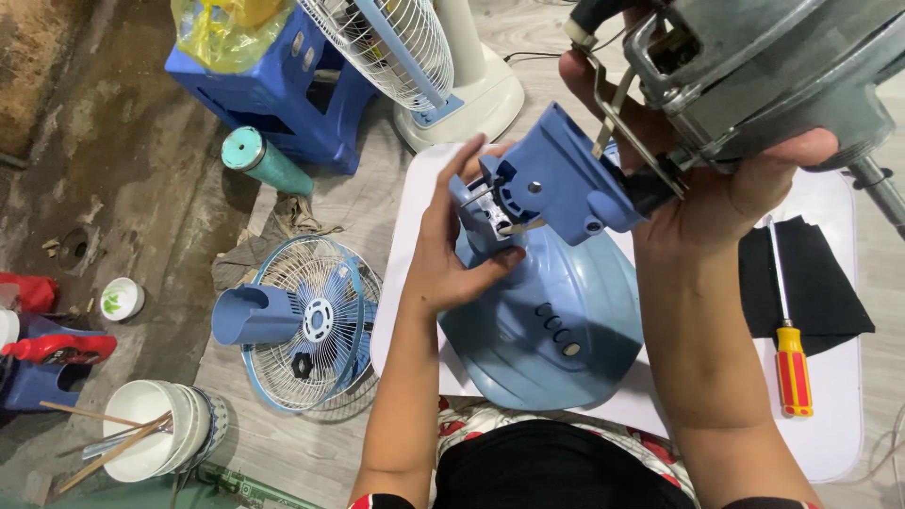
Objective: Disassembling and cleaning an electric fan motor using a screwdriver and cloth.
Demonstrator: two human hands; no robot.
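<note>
Blue fan base [556, 330] is pinched by the left hand [452, 254]; the right hand [716, 179] grips the metal motor [773, 75]. Both should hold steady.

Even, soft daylight, bright overall, w/ no hard shadows; faint shade under the blue fan base [547, 330]. Mild glare on the metal motor housing [773, 66], which sits very close to the lens and looks slightly soft. Wide-angle stretch at edges; centre sharp.

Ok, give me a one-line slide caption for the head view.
Left hand steadies a blue fan base while right hand holds the grey fan motor above it.
</note>
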